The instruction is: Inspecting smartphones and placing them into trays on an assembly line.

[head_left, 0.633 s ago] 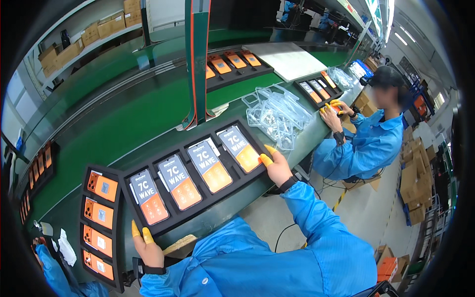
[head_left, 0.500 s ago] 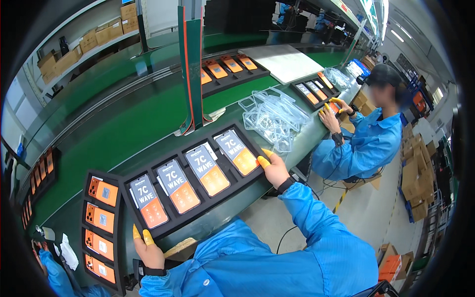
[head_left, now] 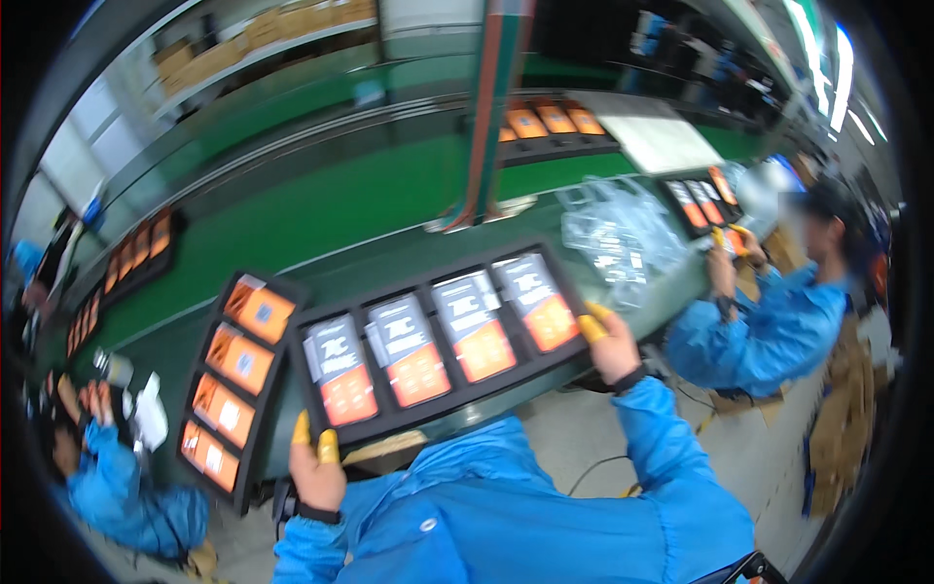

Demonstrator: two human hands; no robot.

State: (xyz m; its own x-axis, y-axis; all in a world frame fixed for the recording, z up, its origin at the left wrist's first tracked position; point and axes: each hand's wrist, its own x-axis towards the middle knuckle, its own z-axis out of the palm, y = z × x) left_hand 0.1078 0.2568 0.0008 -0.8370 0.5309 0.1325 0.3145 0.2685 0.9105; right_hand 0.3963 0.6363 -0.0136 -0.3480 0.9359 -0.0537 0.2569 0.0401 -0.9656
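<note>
Both hands hold a black tray (head_left: 457,396) at the bench's near edge. Several phones (head_left: 413,358) lie face up in its slots, their screens covered by grey and orange printed films. My left hand (head_left: 318,472), with yellow finger cots, grips the tray's near left corner. On the right end, my right hand (head_left: 613,348) has its yellow-tipped fingers closed over the rim. A second black tray (head_left: 255,414) stands against the left side, holding several orange-backed phones (head_left: 243,358) with their backs up. Motion blurs the picture slightly.
A heap of clear plastic trays (head_left: 613,229) lies beyond my right hand. A green post (head_left: 484,127) rises from the bench behind the tray. At right, a co-worker (head_left: 778,321) handles an orange phone by another tray. Another person's blue sleeve (head_left: 131,487) shows at left.
The view has swung left, so the bench and people sit farther right in the picture. Both hands keep their hold on the tray.
</note>
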